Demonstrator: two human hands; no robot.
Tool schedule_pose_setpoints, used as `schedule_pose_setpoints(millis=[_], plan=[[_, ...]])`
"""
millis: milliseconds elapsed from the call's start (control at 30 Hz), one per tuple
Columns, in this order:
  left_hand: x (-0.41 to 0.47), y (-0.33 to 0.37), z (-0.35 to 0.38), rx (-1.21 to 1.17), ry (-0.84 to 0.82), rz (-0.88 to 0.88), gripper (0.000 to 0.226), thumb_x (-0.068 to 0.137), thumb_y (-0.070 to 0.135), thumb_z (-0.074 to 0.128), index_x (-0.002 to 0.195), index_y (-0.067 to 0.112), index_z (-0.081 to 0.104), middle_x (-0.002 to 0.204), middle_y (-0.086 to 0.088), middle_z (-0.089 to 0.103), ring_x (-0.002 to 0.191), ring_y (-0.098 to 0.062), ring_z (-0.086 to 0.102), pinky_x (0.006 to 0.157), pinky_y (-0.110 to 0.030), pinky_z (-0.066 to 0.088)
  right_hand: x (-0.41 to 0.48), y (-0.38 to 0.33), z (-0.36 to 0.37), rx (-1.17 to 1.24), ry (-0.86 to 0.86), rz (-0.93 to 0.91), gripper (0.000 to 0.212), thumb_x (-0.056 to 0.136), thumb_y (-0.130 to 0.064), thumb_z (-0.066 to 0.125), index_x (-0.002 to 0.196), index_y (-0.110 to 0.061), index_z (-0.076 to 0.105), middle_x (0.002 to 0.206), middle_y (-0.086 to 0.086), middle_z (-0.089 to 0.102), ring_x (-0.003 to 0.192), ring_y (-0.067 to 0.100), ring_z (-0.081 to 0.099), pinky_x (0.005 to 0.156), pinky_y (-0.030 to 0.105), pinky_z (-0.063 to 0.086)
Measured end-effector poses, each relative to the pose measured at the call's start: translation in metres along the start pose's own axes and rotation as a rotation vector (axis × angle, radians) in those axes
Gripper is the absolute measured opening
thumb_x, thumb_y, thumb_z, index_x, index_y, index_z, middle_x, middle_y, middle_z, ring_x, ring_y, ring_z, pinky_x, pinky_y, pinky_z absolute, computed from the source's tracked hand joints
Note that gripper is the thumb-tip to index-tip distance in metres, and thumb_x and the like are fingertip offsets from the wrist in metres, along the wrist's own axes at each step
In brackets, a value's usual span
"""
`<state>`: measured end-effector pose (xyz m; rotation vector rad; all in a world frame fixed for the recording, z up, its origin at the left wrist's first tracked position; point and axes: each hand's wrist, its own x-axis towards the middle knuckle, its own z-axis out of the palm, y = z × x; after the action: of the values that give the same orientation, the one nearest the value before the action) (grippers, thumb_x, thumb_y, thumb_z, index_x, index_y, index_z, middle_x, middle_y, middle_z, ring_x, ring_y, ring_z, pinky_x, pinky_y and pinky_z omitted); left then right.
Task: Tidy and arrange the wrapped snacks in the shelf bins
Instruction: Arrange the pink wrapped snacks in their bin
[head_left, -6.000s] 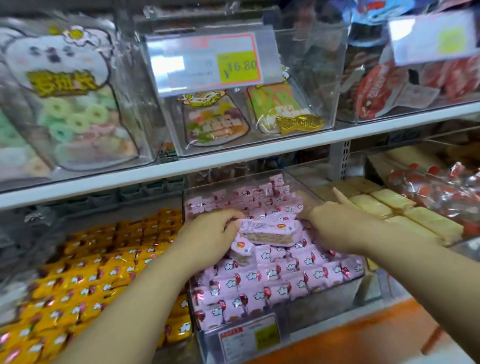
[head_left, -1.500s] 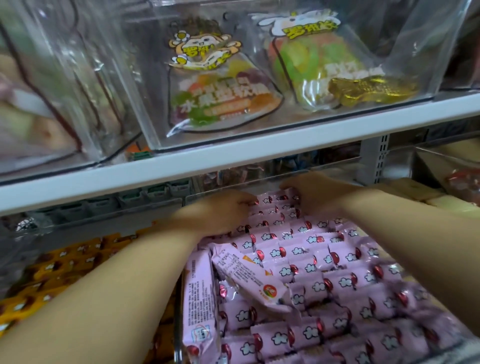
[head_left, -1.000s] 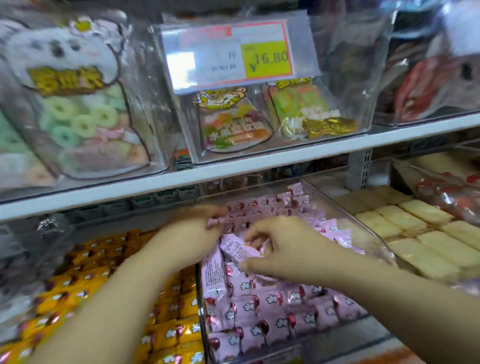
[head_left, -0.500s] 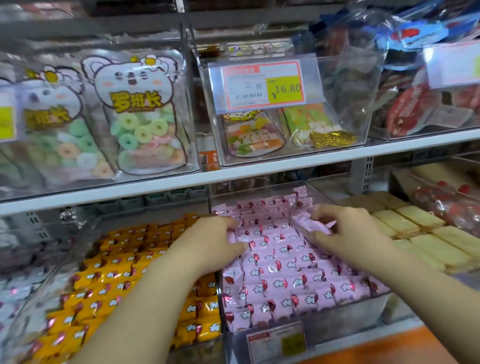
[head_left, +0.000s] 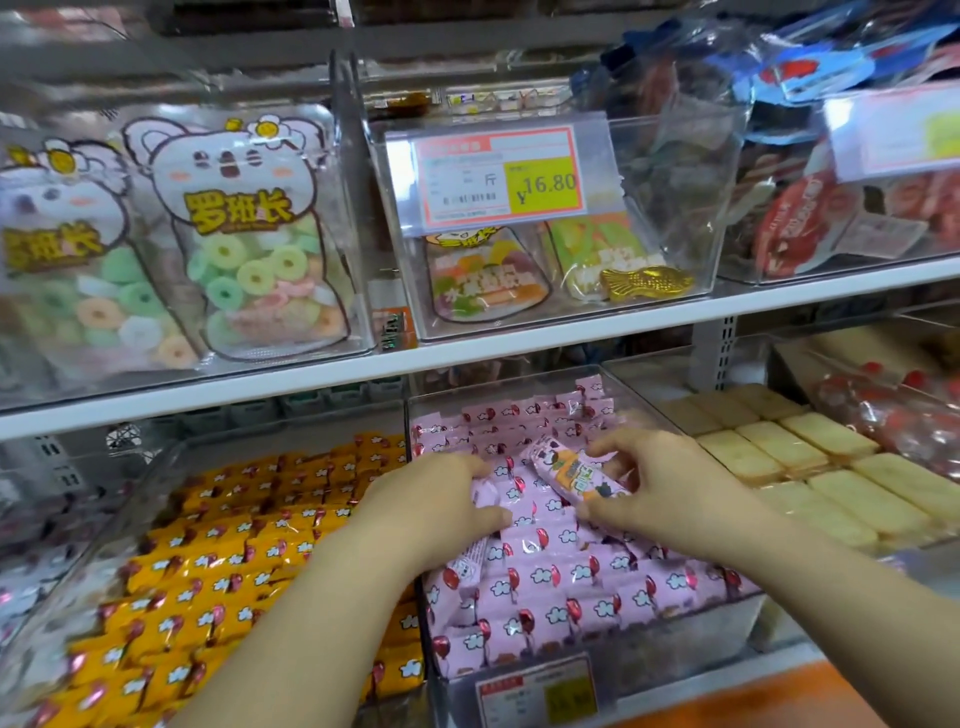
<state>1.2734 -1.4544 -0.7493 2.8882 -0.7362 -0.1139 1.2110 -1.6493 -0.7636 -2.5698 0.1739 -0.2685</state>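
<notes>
A clear bin (head_left: 701, 631) on the lower shelf is full of rows of pink wrapped snacks (head_left: 561, 577). Both hands are inside it. My right hand (head_left: 670, 488) pinches one pink snack pack (head_left: 574, 470), which lies tilted across the rows with its printed face up. My left hand (head_left: 431, 504) rests on the rows at the bin's left side, fingers curled over a pink wrapper (head_left: 485, 491). Another loose pink pack (head_left: 465, 564) sticks out at an angle under my left wrist.
Left of the pink bin is a bin of yellow wrapped snacks (head_left: 218, 561). To the right lie pale yellow biscuit packs (head_left: 810, 467). The white upper shelf (head_left: 467, 348) holds clear bins of gummy bags and a 16.80 price tag (head_left: 498, 179).
My right hand has drawn back toward the bin's middle and turned the pack it holds face up. My left hand has moved a little right onto the pink rows.
</notes>
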Motion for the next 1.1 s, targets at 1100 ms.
schedule_pose_setpoints(millis=[1100], plan=[[0.156, 0.036, 0.013, -0.247, 0.193, 0.131, 0.014, 0.092, 0.014, 0.057, 0.093, 0.017, 0.071, 0.081, 0.009, 0.06, 0.074, -0.006, 0.051, 0.081, -0.023, 0.042, 0.13, 0.067, -0.021, 0.5, 0.454, -0.054, 0.044, 0.075, -0.004, 0.075, 0.115, -0.004, 0.058, 0.108, 0.006, 0.059, 0.1, 0.018, 0.055, 0.091, 0.028, 0.044]])
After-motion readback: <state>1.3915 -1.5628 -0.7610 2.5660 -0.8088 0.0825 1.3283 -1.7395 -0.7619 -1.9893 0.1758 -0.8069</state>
